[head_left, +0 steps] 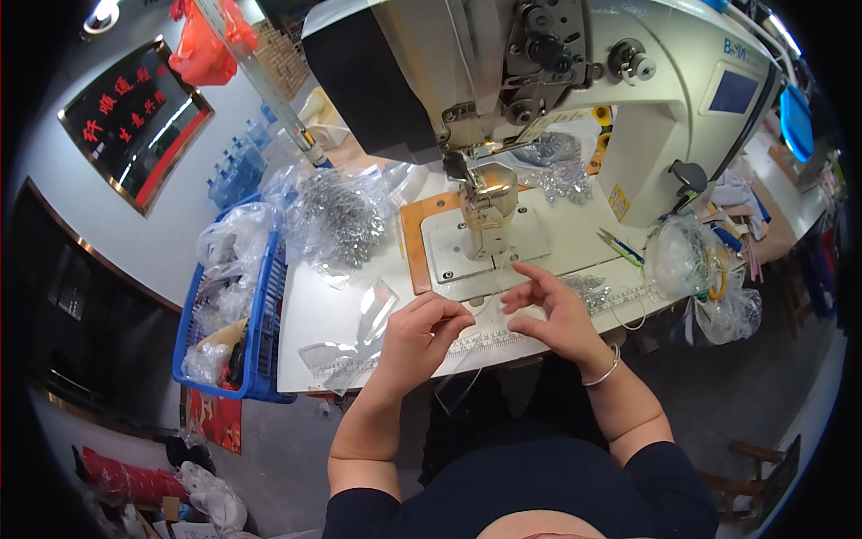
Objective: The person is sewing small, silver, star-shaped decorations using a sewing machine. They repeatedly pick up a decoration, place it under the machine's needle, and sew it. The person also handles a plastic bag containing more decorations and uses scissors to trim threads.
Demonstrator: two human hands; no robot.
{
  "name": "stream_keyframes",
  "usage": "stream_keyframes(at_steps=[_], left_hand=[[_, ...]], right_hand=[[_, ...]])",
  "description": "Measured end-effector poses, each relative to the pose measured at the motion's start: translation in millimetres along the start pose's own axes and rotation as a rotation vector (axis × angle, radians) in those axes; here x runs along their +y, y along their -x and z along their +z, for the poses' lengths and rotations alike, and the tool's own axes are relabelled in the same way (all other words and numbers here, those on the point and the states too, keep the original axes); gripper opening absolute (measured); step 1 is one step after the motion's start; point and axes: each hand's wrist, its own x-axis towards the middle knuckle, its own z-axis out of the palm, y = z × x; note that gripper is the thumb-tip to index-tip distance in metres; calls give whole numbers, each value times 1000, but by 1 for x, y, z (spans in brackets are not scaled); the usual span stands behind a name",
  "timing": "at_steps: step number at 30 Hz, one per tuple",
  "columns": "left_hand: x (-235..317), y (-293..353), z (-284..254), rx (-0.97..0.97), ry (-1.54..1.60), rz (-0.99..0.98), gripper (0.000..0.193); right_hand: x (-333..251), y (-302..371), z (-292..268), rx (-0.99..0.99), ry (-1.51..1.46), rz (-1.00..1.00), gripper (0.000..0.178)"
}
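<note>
My left hand (420,334) is just in front of the sewing machine's metal plate (440,235), thumb and fingers pinched together. What they hold, if anything, is too small to make out. My right hand (558,316) is to its right, fingers apart and curved, with nothing visible in them. A thin pale strand (505,278) runs down from the needle area of the white sewing machine (646,153) toward the gap between my hands. A clear narrow strip (471,384) hangs over the table's front edge below them. Clear flat plastic pieces (368,314) lie left of my left hand.
A blue basket (271,305) with plastic bags stands at the table's left. A bag of shiny silvery pieces (337,216) lies behind. Small clear pieces (588,292), thread snips (621,247) and a clear bag (675,256) are at right. A ruler strip (494,340) follows the front edge.
</note>
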Motion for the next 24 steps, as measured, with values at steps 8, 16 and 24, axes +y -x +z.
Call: stream_keyframes(at_steps=[8,16,24], left_hand=[[6,9,-16,-19,-211,158,12],[-2,80,51,34,650,-216,21],[-59,84,45,-382,1753,-447,122]], right_hand=[[-32,-24,13,-332,777,-548,16],[-27,-17,23,132,987,-826,14],[21,49,30,-51,1092,-952,13]])
